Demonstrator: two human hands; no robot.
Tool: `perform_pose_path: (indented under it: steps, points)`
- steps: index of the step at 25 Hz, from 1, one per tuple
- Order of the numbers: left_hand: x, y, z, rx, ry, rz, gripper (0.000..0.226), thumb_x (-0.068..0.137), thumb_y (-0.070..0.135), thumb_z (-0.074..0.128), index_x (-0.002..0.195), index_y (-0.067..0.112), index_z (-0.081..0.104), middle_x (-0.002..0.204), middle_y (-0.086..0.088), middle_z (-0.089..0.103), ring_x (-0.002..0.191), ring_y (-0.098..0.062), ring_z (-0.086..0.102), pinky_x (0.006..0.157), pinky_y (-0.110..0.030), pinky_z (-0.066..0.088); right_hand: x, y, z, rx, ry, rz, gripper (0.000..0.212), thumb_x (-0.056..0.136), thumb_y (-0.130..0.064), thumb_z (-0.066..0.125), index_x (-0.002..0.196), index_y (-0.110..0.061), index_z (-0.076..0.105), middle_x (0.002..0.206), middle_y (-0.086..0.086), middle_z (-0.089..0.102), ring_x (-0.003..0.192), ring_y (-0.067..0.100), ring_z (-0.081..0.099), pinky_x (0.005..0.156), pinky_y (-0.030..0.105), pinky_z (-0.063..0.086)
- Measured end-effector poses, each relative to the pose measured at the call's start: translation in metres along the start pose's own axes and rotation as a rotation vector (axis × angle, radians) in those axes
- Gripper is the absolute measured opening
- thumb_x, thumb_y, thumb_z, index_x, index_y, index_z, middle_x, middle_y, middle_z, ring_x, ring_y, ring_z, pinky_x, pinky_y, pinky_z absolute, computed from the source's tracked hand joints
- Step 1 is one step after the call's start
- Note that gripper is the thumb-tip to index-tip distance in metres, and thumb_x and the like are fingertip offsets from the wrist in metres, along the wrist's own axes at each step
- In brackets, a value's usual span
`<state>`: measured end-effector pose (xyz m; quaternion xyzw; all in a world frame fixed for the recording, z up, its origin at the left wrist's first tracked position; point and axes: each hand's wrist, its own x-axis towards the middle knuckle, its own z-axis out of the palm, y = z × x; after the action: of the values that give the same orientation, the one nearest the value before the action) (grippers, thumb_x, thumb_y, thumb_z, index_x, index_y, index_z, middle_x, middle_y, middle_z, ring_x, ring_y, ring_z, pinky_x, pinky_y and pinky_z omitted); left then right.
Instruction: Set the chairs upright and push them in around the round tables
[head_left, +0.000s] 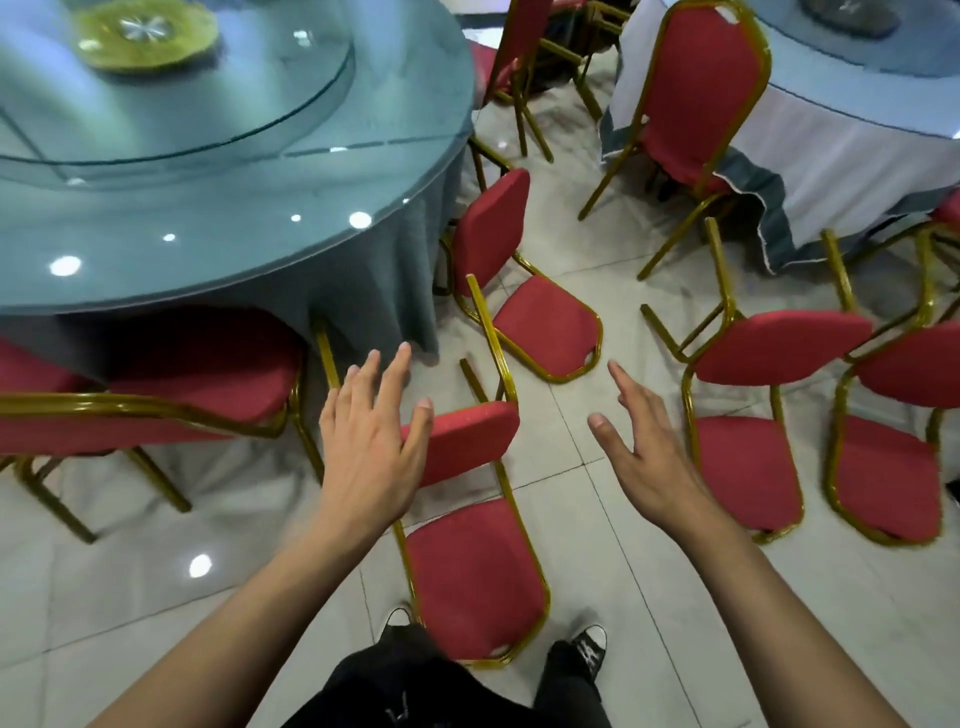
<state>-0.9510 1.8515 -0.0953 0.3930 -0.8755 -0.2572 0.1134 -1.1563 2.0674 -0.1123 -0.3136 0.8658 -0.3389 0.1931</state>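
Note:
Several red-cushioned chairs with gold frames lie tipped on the tiled floor. The nearest one (475, 566) lies on its back right in front of my feet, seat cushion raised. My left hand (371, 441) hovers open above its seat, fingers spread, holding nothing. My right hand (647, 452) is open too, over bare floor just right of that chair. A second fallen chair (545, 322) lies beyond it beside the teal round table (223, 249). Two more tipped chairs (748, 467) (891, 467) lie at the right. An upright chair (202, 374) is tucked under the teal table.
The teal table carries a glass turntable (223, 104) and a green dish (145, 34). A second round table (852, 150) with a white and teal cloth stands at the upper right, an upright chair (696, 98) against it. Tiled floor runs between the tables.

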Motion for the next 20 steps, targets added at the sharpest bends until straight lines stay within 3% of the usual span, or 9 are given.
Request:
perform_pose_path:
  steps: [3,6,9,11,15,20]
  points:
    - [-0.014,0.012,0.022,0.024,0.063,-0.140,0.057,0.105,0.046,0.030,0.160,0.035,0.019,0.166,-0.006,0.022,0.154,-0.025,0.014,0.125,-0.049,0.011,0.039,0.016,-0.002,-0.014,-0.109,-0.110,0.065,0.098,-0.066,0.040,0.156,-0.058,0.010,0.161,-0.008,0.026,0.148,0.011,0.031,0.114,0.036,0.031]
    - [-0.048,0.033,0.049,0.055,0.149,-0.265,0.056,0.106,0.046,0.030,0.160,0.034,0.019,0.165,-0.006,0.023,0.153,-0.025,0.016,0.124,-0.051,0.015,0.062,0.038,-0.007,-0.068,-0.161,-0.232,0.065,0.103,-0.056,0.041,0.160,-0.047,0.010,0.164,0.000,0.023,0.153,0.015,0.022,0.121,0.042,0.028]
    - [-0.085,0.052,0.089,0.083,0.211,-0.387,0.060,0.102,0.048,0.028,0.159,0.034,0.021,0.165,-0.005,0.024,0.153,-0.025,0.017,0.124,-0.050,0.016,0.076,0.073,-0.011,-0.088,-0.208,-0.344,0.065,0.106,-0.044,0.045,0.163,-0.035,0.014,0.164,0.004,0.025,0.153,0.017,0.021,0.121,0.039,0.025]
    - [-0.112,0.058,0.121,0.098,0.207,-0.471,0.061,0.101,0.049,0.028,0.159,0.033,0.022,0.164,-0.006,0.026,0.152,-0.025,0.020,0.122,-0.050,0.020,0.075,0.103,-0.008,-0.085,-0.260,-0.361,0.066,0.106,-0.040,0.046,0.163,-0.031,0.015,0.164,0.005,0.025,0.153,0.018,0.022,0.122,0.039,0.026]
    - [-0.153,0.057,0.192,0.085,0.161,-0.560,0.063,0.100,0.050,0.026,0.160,0.033,0.020,0.165,-0.004,0.024,0.153,-0.025,0.020,0.120,-0.050,0.023,0.069,0.179,0.012,-0.123,-0.370,-0.338,0.068,0.105,-0.037,0.049,0.163,-0.032,0.014,0.165,0.006,0.024,0.154,0.020,0.021,0.122,0.051,0.030]
    - [-0.179,0.003,0.297,0.056,0.100,-0.598,0.062,0.101,0.049,0.027,0.160,0.038,0.012,0.169,0.001,0.015,0.156,-0.018,0.009,0.123,-0.047,0.020,0.059,0.268,0.091,-0.169,-0.417,-0.258,0.071,0.103,-0.035,0.051,0.162,-0.038,0.012,0.165,0.009,0.023,0.154,0.021,0.020,0.121,0.052,0.032]
